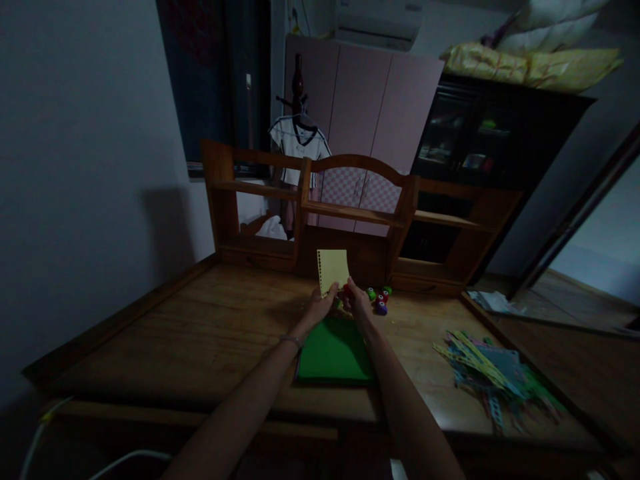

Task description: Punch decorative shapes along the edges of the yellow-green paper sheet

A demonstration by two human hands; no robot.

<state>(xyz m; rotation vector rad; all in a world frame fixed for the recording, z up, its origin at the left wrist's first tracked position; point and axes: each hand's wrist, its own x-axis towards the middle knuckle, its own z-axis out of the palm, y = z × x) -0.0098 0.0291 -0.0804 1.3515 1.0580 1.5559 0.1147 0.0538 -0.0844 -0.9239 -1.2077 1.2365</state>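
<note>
A cream-yellow sheet of loose-leaf paper [333,268], with a row of holes down its left edge, is held up above the desk. My left hand [320,307] pinches its lower edge. Close beside it, my right hand [359,303] is closed around a small red object [347,289], mostly covered by the fingers and near the paper's lower right corner. Below both hands lies a green folder or board [335,353]. Just right of my right hand sit several small round green, red and purple pieces with eyes, including a purple one [381,309].
The wooden desk [200,320] has a raised shelf unit [355,213] along its back. A pile of cut paper strips and scraps [490,367] lies at the right. Behind stand pink cupboards [360,100] and a black cabinet [515,140]. A white cable [135,455] shows at lower left.
</note>
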